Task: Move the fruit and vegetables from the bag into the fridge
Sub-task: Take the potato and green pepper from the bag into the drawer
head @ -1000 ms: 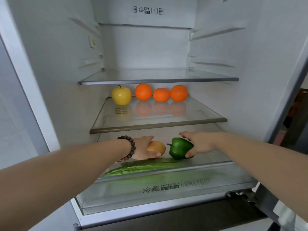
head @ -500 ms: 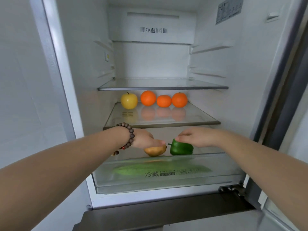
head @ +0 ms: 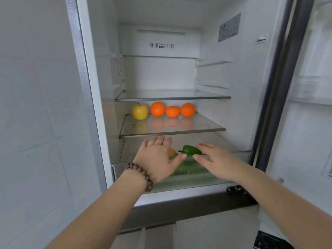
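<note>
Both hands empty: my left hand (head: pixel 157 157) is spread flat, fingers fanned and pointing into the fridge (head: pixel 248 87), holding nothing; my right hand (head: pixel 216 161) is also splayed, palm down, gripping nothing. I see the two thumbs nearly meet in front of the lowest shelf (head: pixel 240 152), just apart. Left wrist has a dark wooden bead bracelet (head: pixel 141 175).

Green pepper (head: pixel 191 150) sits on the lowest shelf, stem pointing left, between the two hands and just beyond the thumbs; cannot tell if the right fingers touch it. Left of it, a yellow-brown fruit (head: pixel 172 152), mostly hidden behind my left hand, close beside the pepper; cannot tell if they touch.

Middle glass shelf (head: pixel 170 133), far side: yellow apple (head: pixel 139 111) at left, then three oranges (head: pixel 173 111) in a row to its right, all upright, close together. Top glass shelf (head: pixel 172 98) bare.

Below the pepper's shelf, clear drawer (head: pixel 206 180) with something long and green (head: pixel 186 168) lying inside, blurred through the plastic. Fridge door stands open at right. No bag in view.
</note>
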